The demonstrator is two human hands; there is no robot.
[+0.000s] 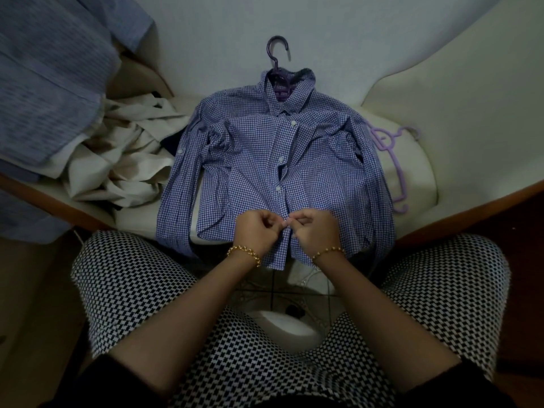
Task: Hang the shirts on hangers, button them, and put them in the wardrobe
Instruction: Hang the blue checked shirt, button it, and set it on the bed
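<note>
Checked shirt (259, 160) laid flat on the cream cushion (418, 172), purple hanger (276, 66) inside the collar. Thin, limp cloth: likely light, floppy, easily rucked; best taken by the stiffer placket (279, 175) edge. Left grip (257, 228) and right grip (316, 231) narrow, both pinching the placket near the hem. Lilac hanger (380, 135) just beside.

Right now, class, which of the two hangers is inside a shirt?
The dark purple hanger: its hook sticks out of the checked shirt's collar. The lilac hanger lies bare to that shirt's right.
</note>
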